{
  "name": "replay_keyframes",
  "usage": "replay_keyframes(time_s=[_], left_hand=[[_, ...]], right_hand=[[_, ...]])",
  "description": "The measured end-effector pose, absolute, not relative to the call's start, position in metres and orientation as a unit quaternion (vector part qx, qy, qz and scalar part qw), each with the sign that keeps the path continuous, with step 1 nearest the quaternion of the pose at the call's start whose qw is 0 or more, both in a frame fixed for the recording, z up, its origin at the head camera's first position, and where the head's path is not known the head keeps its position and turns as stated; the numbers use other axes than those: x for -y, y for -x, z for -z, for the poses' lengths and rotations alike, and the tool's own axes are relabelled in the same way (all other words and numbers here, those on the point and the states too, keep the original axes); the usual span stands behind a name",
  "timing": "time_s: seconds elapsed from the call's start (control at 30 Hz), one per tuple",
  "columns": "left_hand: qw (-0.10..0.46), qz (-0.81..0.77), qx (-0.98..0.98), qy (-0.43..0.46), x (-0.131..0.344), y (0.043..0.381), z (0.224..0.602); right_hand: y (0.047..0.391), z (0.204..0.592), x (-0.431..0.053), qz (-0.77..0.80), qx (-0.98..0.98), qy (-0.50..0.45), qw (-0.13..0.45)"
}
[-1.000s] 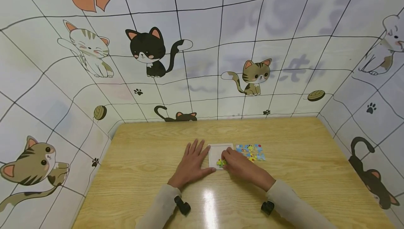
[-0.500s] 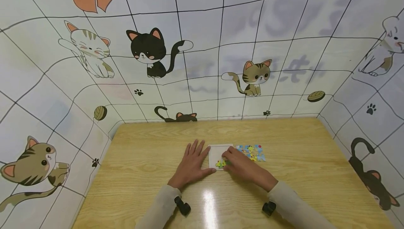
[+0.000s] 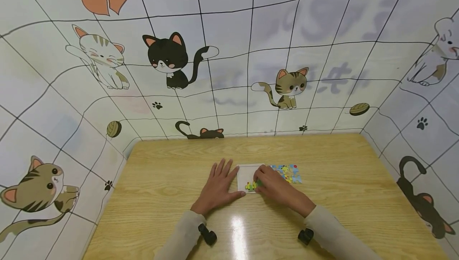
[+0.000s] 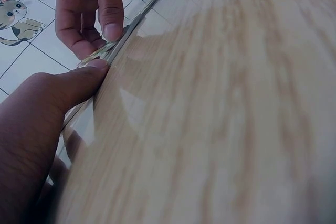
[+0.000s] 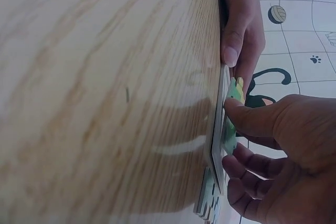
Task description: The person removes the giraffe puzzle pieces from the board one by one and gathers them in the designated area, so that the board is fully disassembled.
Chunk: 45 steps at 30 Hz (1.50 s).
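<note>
A white square puzzle tray (image 3: 246, 174) lies on the table. My left hand (image 3: 216, 188) rests at its left side with fingers spread, the index fingertip and thumb touching the tray's edge. My right hand (image 3: 276, 186) is over the tray's right part, thumb and fingers curled on a green and yellow jigsaw piece (image 5: 231, 135). Beside that piece, yellow-green puzzle (image 3: 249, 186) shows along the tray's near edge. In the left wrist view the left thumb (image 4: 79, 85) presses the rim close to the right fingertips. The right hand hides part of the tray.
Several loose blue and yellow jigsaw pieces (image 3: 295, 178) lie just right of the tray, partly behind the right hand. The wooden table (image 3: 161, 172) meets a wall (image 3: 233, 73) printed with cats at the back and both sides.
The right hand has shifted slightly right over the tray, and more of the yellow-green puzzle at the near edge shows. The left hand stays where it was.
</note>
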<state>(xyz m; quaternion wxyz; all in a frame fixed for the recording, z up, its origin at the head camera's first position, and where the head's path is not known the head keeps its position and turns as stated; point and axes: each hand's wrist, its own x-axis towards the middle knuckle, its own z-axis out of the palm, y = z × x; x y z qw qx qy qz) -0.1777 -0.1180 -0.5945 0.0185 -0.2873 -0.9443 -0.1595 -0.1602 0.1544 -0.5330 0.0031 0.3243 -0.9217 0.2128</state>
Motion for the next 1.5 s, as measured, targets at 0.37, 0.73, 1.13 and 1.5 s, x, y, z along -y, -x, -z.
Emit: replay_keyframes(time_s=[0.37, 0.73, 1.13, 1.5], left_hand=[[0.014, 0.153, 0.946, 0.285, 0.118, 0.179, 0.597], [0.014, 0.153, 0.945, 0.289, 0.118, 0.178, 0.593], [0.016, 0.151, 0.945, 0.290, 0.118, 0.177, 0.592], [0.011, 0.162, 0.944, 0.288, 0.119, 0.179, 0.596]], right_hand=[[0.167, 0.538, -0.155, -0.282, 0.914, -0.291, -0.029], [0.171, 0.538, -0.153, -0.303, 0.910, -0.281, -0.026], [0.166, 0.532, -0.171, -0.405, 0.888, -0.216, -0.028], [0.167, 0.535, -0.191, -0.427, 0.877, -0.217, -0.030]])
